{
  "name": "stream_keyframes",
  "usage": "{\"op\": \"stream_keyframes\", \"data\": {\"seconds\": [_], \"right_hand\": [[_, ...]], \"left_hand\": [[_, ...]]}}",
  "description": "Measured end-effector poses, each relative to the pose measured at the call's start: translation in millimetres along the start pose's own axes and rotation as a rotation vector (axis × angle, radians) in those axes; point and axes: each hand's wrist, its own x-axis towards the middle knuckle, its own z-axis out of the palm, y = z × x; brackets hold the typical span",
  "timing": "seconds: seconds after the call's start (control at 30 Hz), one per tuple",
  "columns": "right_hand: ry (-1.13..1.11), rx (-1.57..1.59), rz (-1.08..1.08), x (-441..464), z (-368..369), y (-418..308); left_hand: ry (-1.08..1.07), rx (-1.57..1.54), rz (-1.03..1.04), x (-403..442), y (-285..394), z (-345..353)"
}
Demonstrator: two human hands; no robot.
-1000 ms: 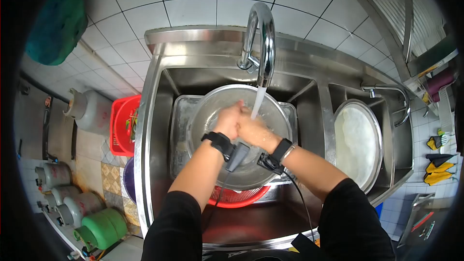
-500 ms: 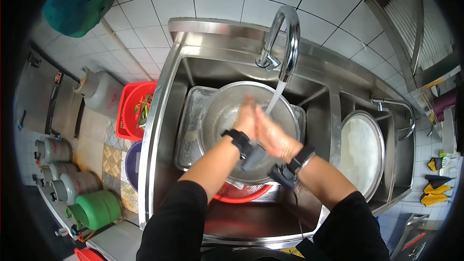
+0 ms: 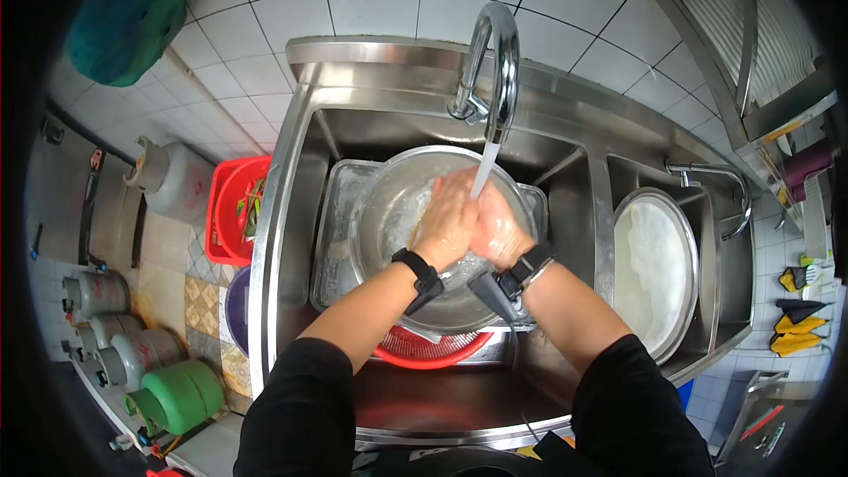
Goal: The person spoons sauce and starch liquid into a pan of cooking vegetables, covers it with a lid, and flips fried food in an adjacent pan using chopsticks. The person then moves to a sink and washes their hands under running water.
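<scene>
Under the tap's running water [image 3: 484, 172], my left hand [image 3: 448, 231] lies against my right hand [image 3: 502, 231], both wet and slightly blurred. The left fingers stretch forward, flat over the right hand. Of the right hand, the back shows, while its fingers are mostly hidden. No object is visible between them. Beneath both hands is a large round metal basin [image 3: 375, 234] with some water in it. It rests on a rectangular metal tray [image 3: 329, 252] in the steel sink [image 3: 415, 406]. Part of a red plastic colander [image 3: 433, 352] sticks out under the basin's near side.
Above the basin curves a chrome tap [image 3: 503, 62]. In the right-hand sink stands a second metal basin [image 3: 655, 274] with whitish liquid, beside another tap [image 3: 738, 199]. A red basket [image 3: 216, 221], a purple tub [image 3: 237, 305] and several gas cylinders [image 3: 185, 393] are left of the sink.
My hands have moved farther under the stream, and water now runs onto them. Before, the palms were pressed together nearer the basin's middle. The whole view has shifted slightly.
</scene>
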Motion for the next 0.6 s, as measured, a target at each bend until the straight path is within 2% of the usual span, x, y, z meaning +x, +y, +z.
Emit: {"op": "stream_keyframes", "data": {"seconds": [0.07, 0.13, 0.23, 0.27, 0.37, 0.4, 0.5, 0.53, 0.6], "right_hand": [[0.044, 0.055, 0.059, -10, 34, 5], [0.023, 0.004, 0.075, -7, 27, 11], [-0.665, 0.298, 0.176, 44, -65, 12], [-0.082, 0.054, 0.09, 14, -21, 9], [0.003, 0.032, 0.104, -7, 24, 6], [0.033, 0.031, 0.105, -10, 27, 7], [0.08, 0.015, 0.053, 21, -20, 7], [-0.372, 0.237, 0.071, 27, -37, 15], [-0.151, 0.155, 0.079, 2, 5, 21]], "left_hand": [[0.104, -0.044, -0.233, 13, -21, -1], [0.231, -0.149, -0.432, 12, -29, 14], [0.111, -0.188, -0.195, 1, -8, 23], [0.055, -0.101, -0.157, 0, -17, 16], [0.19, -0.051, -0.358, 7, -26, 3], [0.149, 0.033, -0.254, -1, -14, 8], [0.135, -0.101, -0.079, 1, -9, 18], [0.134, 0.078, 0.046, 1, -23, 16], [-0.003, -0.081, -0.235, 6, -37, -11]]}}
